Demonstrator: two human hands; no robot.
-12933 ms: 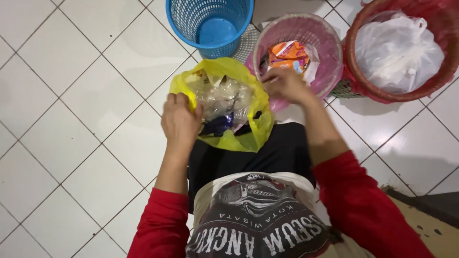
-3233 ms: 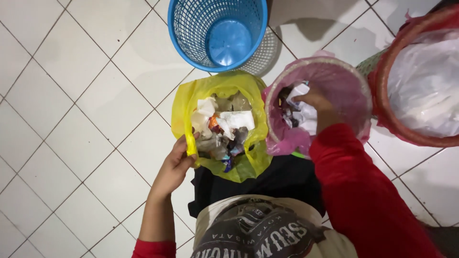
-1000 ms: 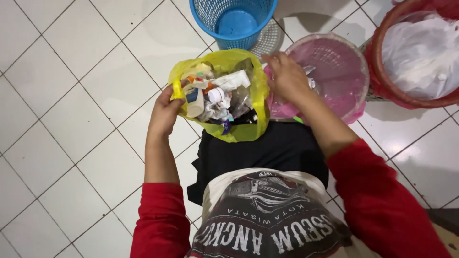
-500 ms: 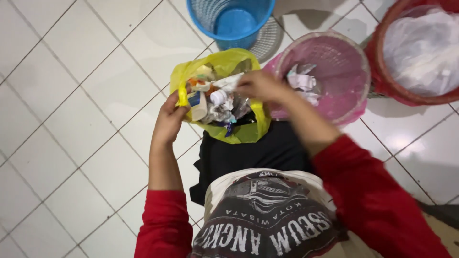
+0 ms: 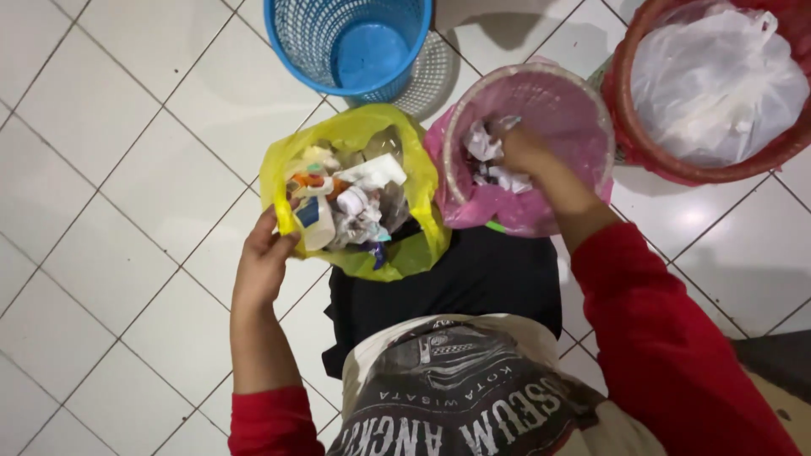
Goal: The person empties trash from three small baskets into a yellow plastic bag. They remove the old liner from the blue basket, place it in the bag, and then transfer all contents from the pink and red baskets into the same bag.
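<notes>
Two hands at work, as I watch: my left hand (image 5: 263, 268) pinches the rim of the yellow bag (image 5: 422, 190), holding it open on my lap — full of wrappers and scraps. My right hand (image 5: 522, 150) reaches into the pink-lined bin (image 5: 583, 114), fingers closing on crumpled paper (image 5: 483, 142). A loose pinch could let the rim sag, spilling litter onto the tiled floor (image 5: 127, 169).
</notes>
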